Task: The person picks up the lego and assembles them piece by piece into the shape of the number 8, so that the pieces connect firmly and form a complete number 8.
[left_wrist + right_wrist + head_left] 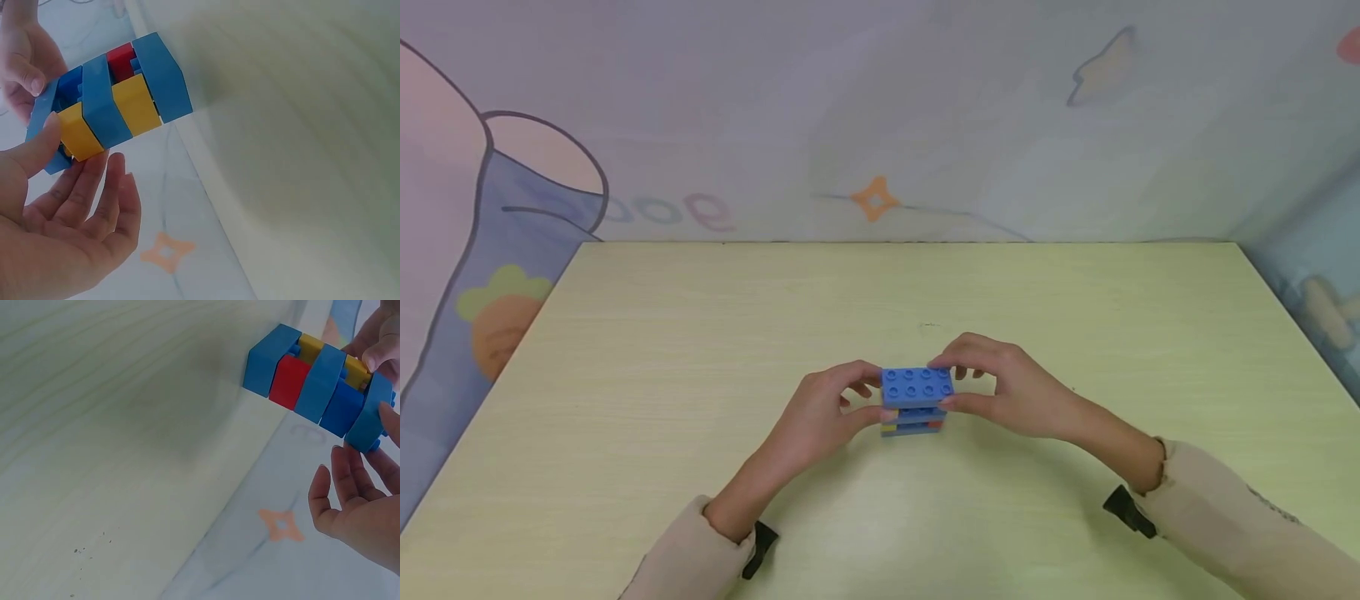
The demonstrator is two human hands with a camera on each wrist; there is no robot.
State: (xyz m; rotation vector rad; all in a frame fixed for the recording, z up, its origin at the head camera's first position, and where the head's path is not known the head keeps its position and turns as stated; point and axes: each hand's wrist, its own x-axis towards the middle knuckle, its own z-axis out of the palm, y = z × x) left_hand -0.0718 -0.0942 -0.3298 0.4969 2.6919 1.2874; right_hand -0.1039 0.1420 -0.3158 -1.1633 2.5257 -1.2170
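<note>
A tower of toy building bricks stands on the table between my hands. Its top blue brick [916, 388] is a long flat piece with two rows of studs facing up. Beneath it, in the left wrist view, a yellow brick [81, 132] sits beside a darker blue one. A middle blue brick [106, 100] follows, then another yellow brick and a red brick [289, 381] over the bottom blue brick [265, 365]. My left hand [820, 412] pinches the tower's left end near the top with thumb and fingers. My right hand [1022, 387] pinches the top blue brick's right end.
The pale wooden table [700, 333] spreads around the tower. Behind its far edge rises a backdrop [760, 108] printed with cartoon shapes and an orange star. Black straps [1131, 512] show at both sleeves.
</note>
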